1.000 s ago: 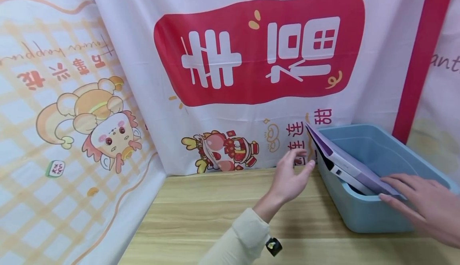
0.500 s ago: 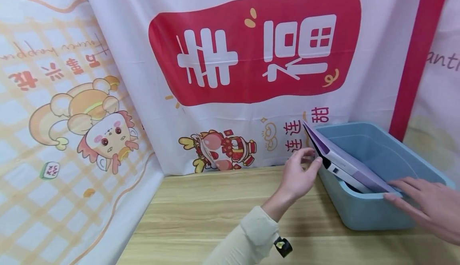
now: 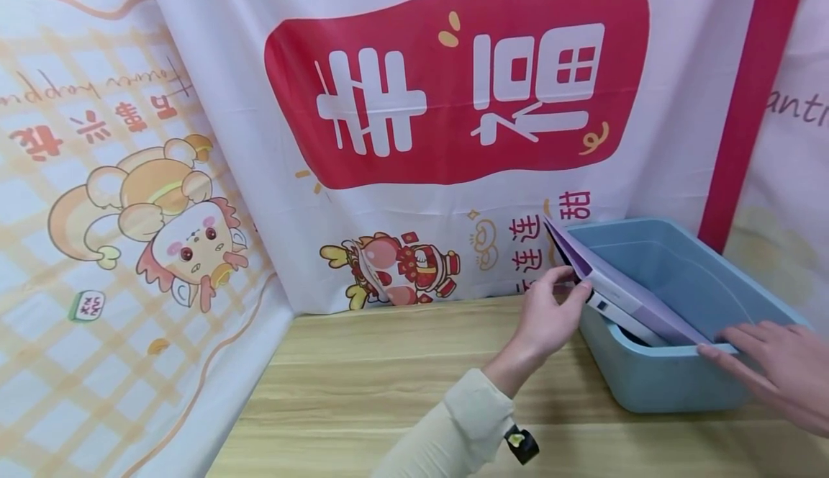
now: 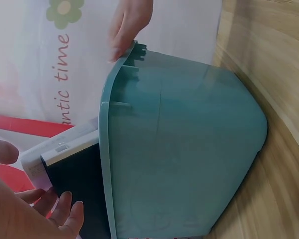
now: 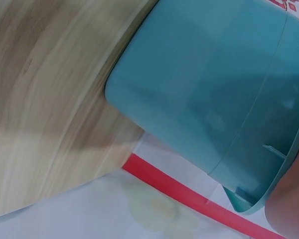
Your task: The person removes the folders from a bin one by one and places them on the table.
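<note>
A blue-grey plastic bin [image 3: 673,384] stands at the right of the table. Inside it leans a lilac binder-like item [image 3: 637,301], its upper end jutting past the rim. Below that lies a flat item with a white edge [image 3: 624,322] and a dark face [image 4: 82,174]. My left hand [image 3: 547,312] is at the jutting end, thumb near the lilac spine and loosely bent fingers [image 4: 62,206] against or very close to the dark face. My right hand [image 3: 771,366] holds the bin's near right rim, thumb along the rim and fingers over the inside.
A wood-grain table [image 3: 363,384] spreads to the left of the bin. Printed cloth [image 3: 388,247] hangs behind it, and another patterned cloth [image 3: 129,319] is on the left. A black band [image 3: 521,445] hangs at my left sleeve [image 3: 453,427].
My left hand has moved right, from apart to the jutting end of the lilac and dark-faced items. The right hand has slid slightly right along the rim. The view has shifted a little.
</note>
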A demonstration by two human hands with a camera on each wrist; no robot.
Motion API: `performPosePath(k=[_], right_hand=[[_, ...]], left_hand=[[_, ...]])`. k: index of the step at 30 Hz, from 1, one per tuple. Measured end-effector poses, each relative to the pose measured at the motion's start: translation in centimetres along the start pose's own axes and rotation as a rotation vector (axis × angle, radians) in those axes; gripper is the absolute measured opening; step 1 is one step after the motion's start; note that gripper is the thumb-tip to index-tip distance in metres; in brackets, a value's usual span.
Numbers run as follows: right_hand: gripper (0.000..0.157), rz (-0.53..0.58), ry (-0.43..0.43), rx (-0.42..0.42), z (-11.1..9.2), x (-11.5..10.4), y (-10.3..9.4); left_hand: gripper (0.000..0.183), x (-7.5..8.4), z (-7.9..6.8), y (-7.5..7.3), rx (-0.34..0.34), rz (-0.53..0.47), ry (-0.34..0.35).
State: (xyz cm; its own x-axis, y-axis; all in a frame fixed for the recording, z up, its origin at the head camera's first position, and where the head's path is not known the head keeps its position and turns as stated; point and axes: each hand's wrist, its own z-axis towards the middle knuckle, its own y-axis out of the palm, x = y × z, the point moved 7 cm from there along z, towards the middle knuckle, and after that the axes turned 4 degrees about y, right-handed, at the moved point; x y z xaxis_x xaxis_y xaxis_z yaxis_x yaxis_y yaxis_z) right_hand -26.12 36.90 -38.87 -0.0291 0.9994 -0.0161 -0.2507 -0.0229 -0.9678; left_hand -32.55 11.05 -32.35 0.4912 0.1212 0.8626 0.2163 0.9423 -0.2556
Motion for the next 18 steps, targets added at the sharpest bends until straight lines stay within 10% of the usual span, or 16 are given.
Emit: performPosePath(k=[18], right_hand=[[0.075, 0.002, 0.012, -0.029, 0.03, 0.57, 0.44]], left_hand=[[0.040, 0.58, 0.88, 0.93, 0.013, 0.088, 0.062]])
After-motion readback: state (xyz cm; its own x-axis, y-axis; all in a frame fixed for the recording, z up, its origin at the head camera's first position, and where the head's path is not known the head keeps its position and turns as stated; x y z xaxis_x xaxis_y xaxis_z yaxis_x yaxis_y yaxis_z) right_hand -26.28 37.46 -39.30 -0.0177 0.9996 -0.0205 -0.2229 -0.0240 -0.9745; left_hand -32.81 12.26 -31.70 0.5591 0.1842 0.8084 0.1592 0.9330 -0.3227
